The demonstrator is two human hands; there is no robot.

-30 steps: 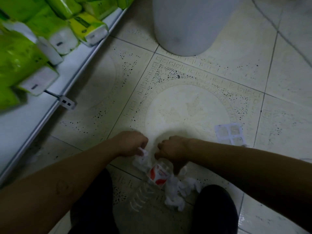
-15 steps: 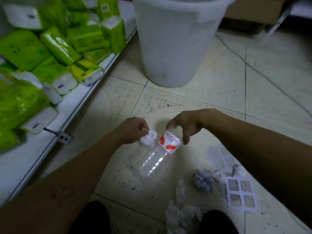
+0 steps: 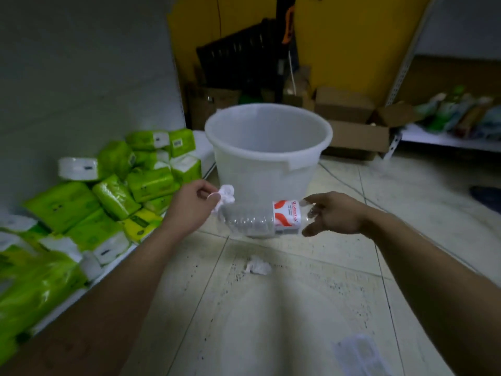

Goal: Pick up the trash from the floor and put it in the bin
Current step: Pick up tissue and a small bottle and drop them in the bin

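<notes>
A white plastic bin (image 3: 268, 147) stands open on the tiled floor ahead of me. My left hand (image 3: 189, 207) pinches a crumpled white tissue (image 3: 225, 195) in the air just in front of the bin's wall. My right hand (image 3: 330, 215) holds a clear plastic bottle (image 3: 260, 219) with a red and white label by its neck end; the bottle lies sideways between both hands, below the bin's rim. Another crumpled tissue (image 3: 257, 265) lies on the floor under the bottle. A clear plastic blister tray (image 3: 360, 354) lies on the floor at the lower right.
Green and white tissue packs (image 3: 113, 191) are piled on a low white shelf (image 3: 70, 297) at my left. Cardboard boxes (image 3: 352, 131) and a dark crate stand behind the bin. Another shelf (image 3: 447, 139) with goods runs along the far right.
Both hands rose from the floor towards the bin, carrying the tissue and the bottle. The bottle swung from pointing down to lying sideways. My view lifted, so the bin's open top shows.
</notes>
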